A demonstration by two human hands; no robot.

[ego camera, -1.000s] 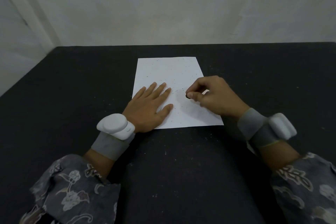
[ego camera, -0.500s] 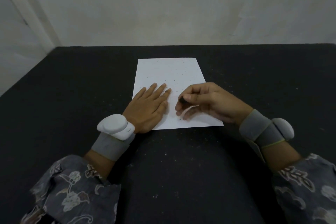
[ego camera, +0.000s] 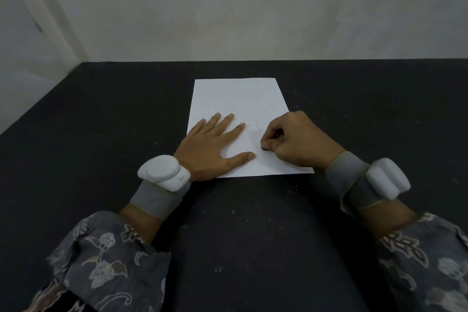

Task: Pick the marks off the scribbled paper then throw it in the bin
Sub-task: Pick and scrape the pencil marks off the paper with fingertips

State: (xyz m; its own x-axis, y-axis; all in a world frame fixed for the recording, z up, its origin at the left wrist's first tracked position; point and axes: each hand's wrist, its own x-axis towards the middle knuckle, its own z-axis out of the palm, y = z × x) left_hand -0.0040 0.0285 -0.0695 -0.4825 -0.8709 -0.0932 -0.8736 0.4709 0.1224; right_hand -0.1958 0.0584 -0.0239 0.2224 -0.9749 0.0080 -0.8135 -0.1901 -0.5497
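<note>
On the black table (ego camera: 76, 159), the left hand (ego camera: 210, 149) lies flat with fingers spread wide, pinning the near left part of the paper (ego camera: 238, 99). The sheet, speckled with small marks, looks thin, light and easily creased, so I judge an edge or corner the best place to lift it. The right hand (ego camera: 296, 142) pinches something small and dark against its near right part; no bin or other container is in view.

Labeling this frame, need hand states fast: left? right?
Left hand: open, fingers straight, pressing flat on the paper.
Right hand: fingers curled, pinching a small dark object against the paper; what it is cannot be told.
</note>
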